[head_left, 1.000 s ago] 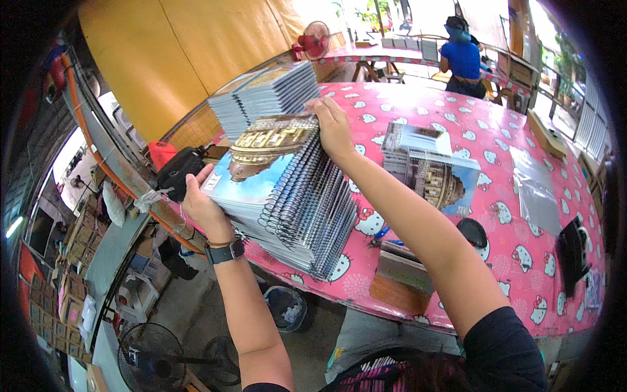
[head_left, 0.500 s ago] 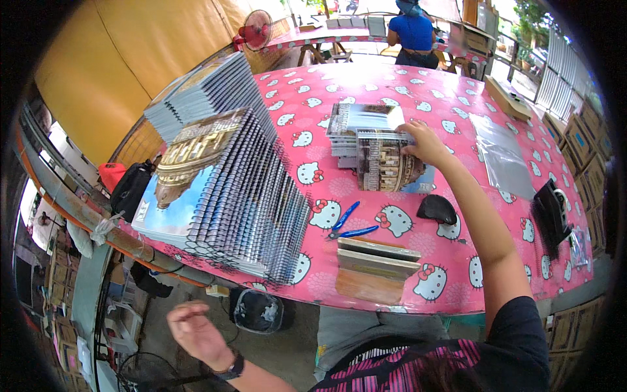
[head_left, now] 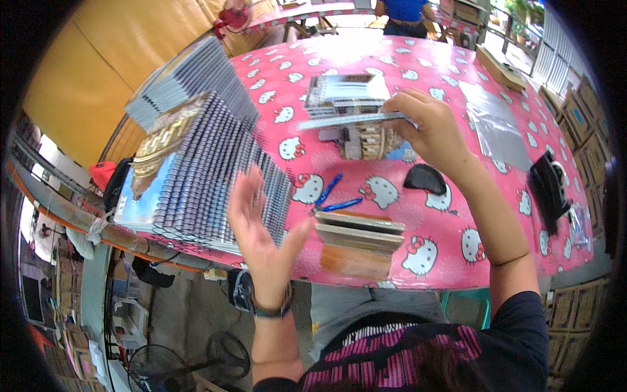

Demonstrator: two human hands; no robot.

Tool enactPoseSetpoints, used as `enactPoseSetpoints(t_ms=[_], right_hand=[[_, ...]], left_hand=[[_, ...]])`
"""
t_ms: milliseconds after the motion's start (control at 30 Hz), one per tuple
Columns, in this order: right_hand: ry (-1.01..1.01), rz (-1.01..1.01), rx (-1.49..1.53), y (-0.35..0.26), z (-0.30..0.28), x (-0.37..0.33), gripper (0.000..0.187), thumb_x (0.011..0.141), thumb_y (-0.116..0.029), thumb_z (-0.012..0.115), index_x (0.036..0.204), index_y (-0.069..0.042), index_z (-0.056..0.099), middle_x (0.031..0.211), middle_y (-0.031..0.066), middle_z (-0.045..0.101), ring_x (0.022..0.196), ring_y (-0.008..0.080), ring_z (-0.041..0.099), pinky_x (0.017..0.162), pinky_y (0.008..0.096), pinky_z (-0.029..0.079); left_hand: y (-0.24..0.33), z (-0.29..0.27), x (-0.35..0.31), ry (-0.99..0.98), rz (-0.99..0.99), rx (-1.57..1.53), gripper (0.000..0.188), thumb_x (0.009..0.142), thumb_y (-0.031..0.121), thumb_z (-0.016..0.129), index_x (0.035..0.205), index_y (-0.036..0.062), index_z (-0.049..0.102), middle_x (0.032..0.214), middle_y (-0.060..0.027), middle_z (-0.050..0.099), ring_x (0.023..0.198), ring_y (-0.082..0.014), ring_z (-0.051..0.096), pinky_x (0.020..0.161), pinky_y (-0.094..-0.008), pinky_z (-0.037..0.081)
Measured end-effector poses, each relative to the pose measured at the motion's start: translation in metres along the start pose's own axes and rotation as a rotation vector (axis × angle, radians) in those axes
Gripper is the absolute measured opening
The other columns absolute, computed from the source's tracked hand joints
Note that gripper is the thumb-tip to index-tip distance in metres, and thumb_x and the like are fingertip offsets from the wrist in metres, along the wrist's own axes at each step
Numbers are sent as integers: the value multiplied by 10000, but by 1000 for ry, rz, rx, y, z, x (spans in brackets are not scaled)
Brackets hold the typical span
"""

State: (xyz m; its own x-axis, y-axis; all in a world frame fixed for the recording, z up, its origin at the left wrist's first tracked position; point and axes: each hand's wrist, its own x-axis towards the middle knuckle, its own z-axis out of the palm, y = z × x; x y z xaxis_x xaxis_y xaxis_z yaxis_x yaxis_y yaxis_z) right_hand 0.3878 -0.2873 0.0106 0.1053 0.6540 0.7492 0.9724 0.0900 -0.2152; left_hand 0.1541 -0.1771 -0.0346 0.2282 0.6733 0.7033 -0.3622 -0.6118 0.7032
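Observation:
My right hand [head_left: 434,127] pinches the right end of a thin spiral-bound notebook [head_left: 349,120], held nearly edge-on above the table. Beneath it, a small pile of similar notebooks [head_left: 346,91] shows, along with another notebook [head_left: 372,145] with a domed-building cover, partly hidden by the raised one. Empty, with fingers apart, my left hand [head_left: 266,245] is raised in front of the near side of a tall stack of spiral notebooks [head_left: 209,170]. Between the hands lie blue-handled cutting pliers [head_left: 339,199], a rounded black object [head_left: 424,178] and several flat blocks [head_left: 359,243].
A second notebook stack [head_left: 215,72] stands behind the tall one. Clear plastic sheets [head_left: 496,127] and a black object [head_left: 548,193] lie on the right of the pink cartoon-patterned table [head_left: 457,215]. Cardboard boxes [head_left: 578,134] line the right. A person [head_left: 406,14] is at the far table.
My right hand has lifted a notebook from the pile and tilted it edge-on. From below the table edge, my left hand has come up and right. The whole view has shifted slightly.

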Motion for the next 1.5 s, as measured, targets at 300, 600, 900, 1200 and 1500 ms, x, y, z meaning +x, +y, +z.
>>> enactPoseSetpoints(t_ms=[300,600,900,1200,1500], right_hand=[[257,335,259,-47,-47,-83,401,694,-123,779,1054,-45,619,998,84,665,860,206,635,757,303,482],[19,659,511,-54,13,-176,211,752,-79,712,951,-25,666,934,120,675,817,225,651,718,320,496],[-177,583,288,-36,36,-203,271,766,-208,714,947,-31,616,818,154,616,750,303,615,664,398,483],[155,983,-274,78,-78,-272,290,798,-149,671,1062,-41,618,947,136,651,867,248,634,770,362,500],[133,1097,-614,145,-136,-350,414,743,22,543,1153,-37,536,972,157,605,856,292,592,802,382,467]], left_hand=[[-20,10,-10,-212,-234,-400,318,780,15,721,1063,-1,575,960,-80,651,876,-153,613,817,-282,481],[-45,2,-19,-348,-384,-417,334,759,39,751,1042,18,575,919,-40,632,838,-113,589,768,-249,466],[-69,-19,-30,-369,-430,-47,258,768,-69,621,1020,-17,602,935,-68,617,818,-131,578,746,-262,479],[-85,-14,-67,28,-485,-348,315,912,207,579,1153,19,502,916,-24,547,808,-90,505,748,-232,398],[-88,-2,-58,-3,-592,-170,242,880,198,558,1058,34,551,872,-5,518,769,-83,468,691,-229,363]])
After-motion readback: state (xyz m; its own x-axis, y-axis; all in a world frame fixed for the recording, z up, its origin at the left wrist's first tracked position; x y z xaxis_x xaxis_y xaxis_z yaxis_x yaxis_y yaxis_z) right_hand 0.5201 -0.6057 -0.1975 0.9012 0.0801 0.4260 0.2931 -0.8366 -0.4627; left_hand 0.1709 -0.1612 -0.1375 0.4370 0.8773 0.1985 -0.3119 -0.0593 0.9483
